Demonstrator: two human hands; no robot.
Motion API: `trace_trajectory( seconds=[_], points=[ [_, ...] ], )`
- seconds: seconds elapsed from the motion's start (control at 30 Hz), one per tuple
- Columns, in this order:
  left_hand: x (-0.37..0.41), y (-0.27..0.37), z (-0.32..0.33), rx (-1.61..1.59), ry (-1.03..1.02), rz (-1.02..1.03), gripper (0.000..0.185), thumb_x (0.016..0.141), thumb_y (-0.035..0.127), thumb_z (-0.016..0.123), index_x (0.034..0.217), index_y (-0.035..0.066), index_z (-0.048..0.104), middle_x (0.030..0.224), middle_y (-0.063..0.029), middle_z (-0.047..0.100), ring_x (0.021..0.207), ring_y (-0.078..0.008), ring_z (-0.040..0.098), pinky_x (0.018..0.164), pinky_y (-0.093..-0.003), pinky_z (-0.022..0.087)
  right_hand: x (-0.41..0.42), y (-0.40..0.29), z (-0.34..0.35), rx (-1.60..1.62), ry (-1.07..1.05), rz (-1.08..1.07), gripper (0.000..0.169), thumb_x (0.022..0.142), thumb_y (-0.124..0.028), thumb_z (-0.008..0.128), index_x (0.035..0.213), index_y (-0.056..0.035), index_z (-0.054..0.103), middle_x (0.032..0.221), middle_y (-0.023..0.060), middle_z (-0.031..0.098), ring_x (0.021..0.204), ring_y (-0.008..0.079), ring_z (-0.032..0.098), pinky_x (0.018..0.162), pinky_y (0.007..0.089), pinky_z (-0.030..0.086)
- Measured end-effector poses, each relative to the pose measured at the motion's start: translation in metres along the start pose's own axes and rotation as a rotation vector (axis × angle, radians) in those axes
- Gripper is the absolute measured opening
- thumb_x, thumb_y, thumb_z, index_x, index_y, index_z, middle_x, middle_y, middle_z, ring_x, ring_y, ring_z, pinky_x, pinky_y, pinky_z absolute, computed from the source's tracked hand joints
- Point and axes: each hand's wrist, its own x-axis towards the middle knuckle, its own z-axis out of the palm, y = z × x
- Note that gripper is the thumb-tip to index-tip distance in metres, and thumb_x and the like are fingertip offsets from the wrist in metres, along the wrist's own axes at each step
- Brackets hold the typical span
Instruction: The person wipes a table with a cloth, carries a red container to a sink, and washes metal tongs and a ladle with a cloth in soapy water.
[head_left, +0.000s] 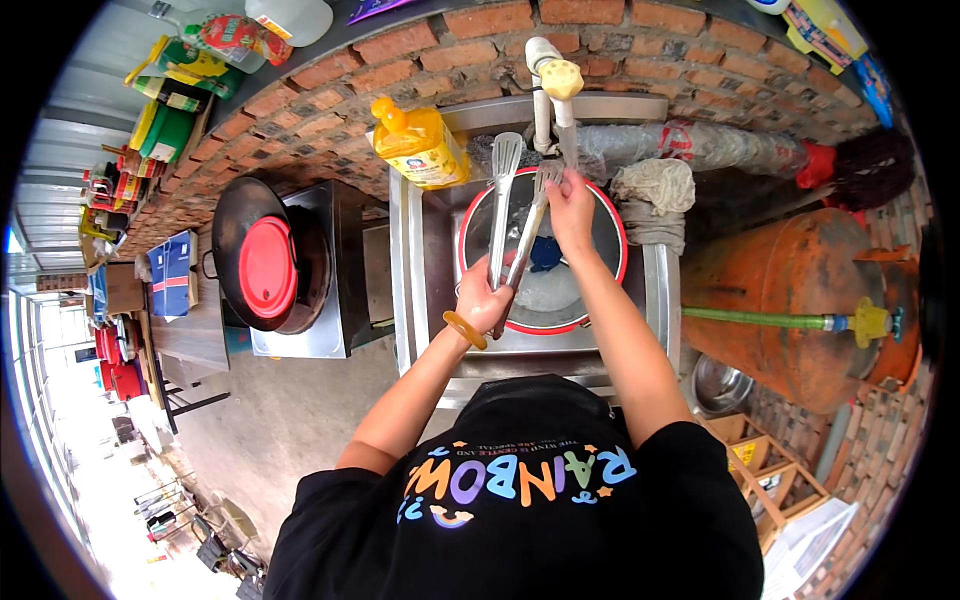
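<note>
My left hand (484, 294), with a yellow bangle at the wrist, grips the joined end of metal serving tongs (501, 214) with slotted heads. The tongs' arms are spread apart. My right hand (571, 210) holds the right arm of the tongs near its slotted head, just below the tap (564, 116). Under both hands a red-rimmed round basin (624, 247) stands in a stainless steel sink (442, 247). Water and a dark blue cloth (545, 255) are inside it.
A yellow detergent bottle (424, 150) stands at the sink's back left corner. Grey rags (652, 195) drape over its right edge. A wok (225, 247) with a red lid (268, 268) is on a stove at left; an orange gas cylinder (780, 277) is at right.
</note>
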Motion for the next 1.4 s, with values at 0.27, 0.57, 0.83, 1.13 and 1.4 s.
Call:
trace_trajectory(
  seconds=[0.27,0.57,0.83,1.13,1.4],
  points=[
    [0.044,-0.009,0.024,0.093,0.114,0.408,0.040,0.069,-0.003,0.049,0.107,0.000,0.059,0.079,-0.0121,0.055,0.068,-0.0219,0.053,0.068,-0.0300,0.045,0.017,-0.018,0.013,0.148,0.019,0.151,0.022,0.087,-0.016,0.057,0.071,-0.0009,0.054,0.057,0.0072,0.060,0.052,0.0149,0.059,0.050,0.0302,0.044],
    [0.107,-0.020,0.054,-0.125,0.168,0.102,0.024,0.095,0.021,0.046,0.096,-0.001,0.055,0.078,-0.0096,0.063,0.060,-0.0131,0.062,0.054,-0.0237,0.050,0.053,-0.030,-0.015,0.203,-0.009,0.024,0.028,0.093,-0.025,0.052,0.083,0.0006,0.054,0.062,0.0056,0.061,0.056,0.0123,0.057,0.055,0.0270,0.044],
    [0.156,-0.004,0.089,-0.344,-0.061,-0.025,0.015,0.093,0.008,0.047,0.086,-0.003,0.055,0.072,-0.0105,0.059,0.061,-0.0189,0.063,0.051,-0.0316,0.055,0.071,-0.057,-0.058,0.075,-0.044,-0.129,0.022,0.083,-0.019,0.068,0.081,-0.0012,0.054,0.064,0.0024,0.059,0.056,0.0092,0.056,0.057,0.0239,0.044],
    [0.149,-0.018,0.110,-0.265,-0.352,-0.027,0.015,0.091,0.004,0.046,0.095,-0.009,0.054,0.078,-0.0141,0.060,0.067,-0.0245,0.064,0.061,-0.0350,0.060,0.042,-0.002,-0.072,-0.001,-0.317,-0.065,0.025,0.087,-0.021,0.060,0.101,-0.0023,0.052,0.078,0.0072,0.059,0.069,0.0147,0.054,0.065,0.0292,0.045],
    [0.099,-0.061,0.081,-0.109,-0.548,-0.164,0.019,0.088,0.015,0.055,0.098,0.000,0.058,0.087,-0.0109,0.065,0.072,-0.0207,0.066,0.063,-0.0290,0.055,-0.022,0.006,-0.075,0.285,-0.712,0.434,0.046,0.093,-0.030,0.054,0.133,-0.0128,0.039,0.098,0.0073,0.055,0.087,0.0141,0.053,0.076,0.0298,0.046]
  ],
)
